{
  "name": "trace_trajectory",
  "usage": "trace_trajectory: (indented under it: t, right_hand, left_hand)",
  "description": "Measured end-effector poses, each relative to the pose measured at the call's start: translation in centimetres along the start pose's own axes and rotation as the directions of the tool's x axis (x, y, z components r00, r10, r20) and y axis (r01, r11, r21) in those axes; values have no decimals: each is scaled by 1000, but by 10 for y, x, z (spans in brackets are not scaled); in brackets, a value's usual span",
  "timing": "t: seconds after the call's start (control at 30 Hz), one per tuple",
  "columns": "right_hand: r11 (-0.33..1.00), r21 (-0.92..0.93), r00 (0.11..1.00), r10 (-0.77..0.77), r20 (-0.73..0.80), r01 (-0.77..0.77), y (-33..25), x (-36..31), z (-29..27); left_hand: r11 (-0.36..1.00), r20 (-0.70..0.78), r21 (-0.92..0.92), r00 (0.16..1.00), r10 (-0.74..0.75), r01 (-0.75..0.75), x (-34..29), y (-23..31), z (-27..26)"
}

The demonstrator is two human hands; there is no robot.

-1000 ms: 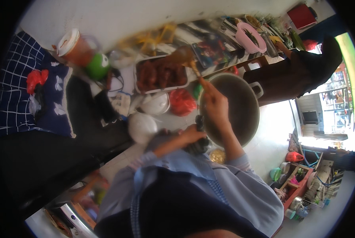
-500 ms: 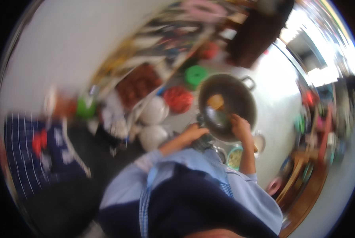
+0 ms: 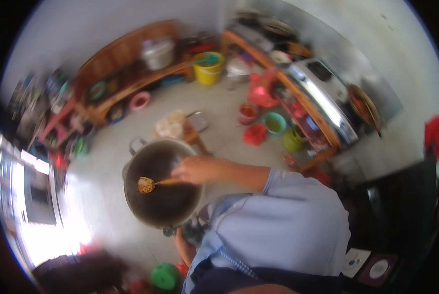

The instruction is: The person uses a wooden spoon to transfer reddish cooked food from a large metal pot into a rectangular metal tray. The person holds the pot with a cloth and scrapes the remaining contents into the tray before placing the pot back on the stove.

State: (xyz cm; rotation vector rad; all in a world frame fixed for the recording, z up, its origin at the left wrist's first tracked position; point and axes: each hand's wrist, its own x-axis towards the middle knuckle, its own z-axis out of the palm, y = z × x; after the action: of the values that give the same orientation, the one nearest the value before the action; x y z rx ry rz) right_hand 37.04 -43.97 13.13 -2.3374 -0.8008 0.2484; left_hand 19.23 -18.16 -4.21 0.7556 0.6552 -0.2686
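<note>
A big dark wok point(image 3: 153, 206) hangs in front of me above the floor, with a loop handle on its far left rim. My right hand point(image 3: 192, 170), closed, holds a spatula point(image 3: 168, 181) by its pale brown handle. The spatula's tip, over the wok, has a speckled white-and-brown mass on it; whether that is food or a coating is unclear. At the wok's near rim, my left hand point(image 3: 182, 237) is closed on the near handle, with dark green cloth point(image 3: 168, 231) beside it. My body and the rim partly hide those fingers.
Beyond the wok, a small wooden stool point(image 3: 194, 137) holds pale round things. A wooden counter on the right bears a gas stove point(image 3: 322, 78). Basins, a red bag point(image 3: 263, 90) and a yellow bucket point(image 3: 208, 73) stand on the floor. A green lid point(image 3: 165, 275) lies near my left arm.
My view has swung round to the right, so the stove and bench now show. The wok has come along with my hands, and the spatula is now lifted across its middle.
</note>
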Motion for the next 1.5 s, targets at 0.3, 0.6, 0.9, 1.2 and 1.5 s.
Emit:
trace_trajectory:
  t: [0.3, 0.6, 0.9, 1.2, 1.5]
  right_hand:
    - [818, -31, 578, 378, -723, -575, 173, -251, -199]
    - [264, 229, 50, 750, -660, -937, 297, -507, -219]
    - [167, 333, 30, 925, -379, -928, 383, -626, -152]
    - [-146, 549, -127, 989, 74, -823, 409, -642, -44]
    - [-253, 536, -319, 947, -31, -805, 470, -618, -73]
  left_hand:
    - [891, 296, 437, 915, -274, 125, 109, -105, 292]
    - [707, 462, 697, 679, -570, 120, 159, -272, 605]
    - [563, 462, 824, 507, -727, 56, 195, -456, 912]
    - [478, 439, 878, 423, -793, -14, 265, -504, 1024]
    - [467, 624, 763, 697, -353, -447, 355, -502, 1098]
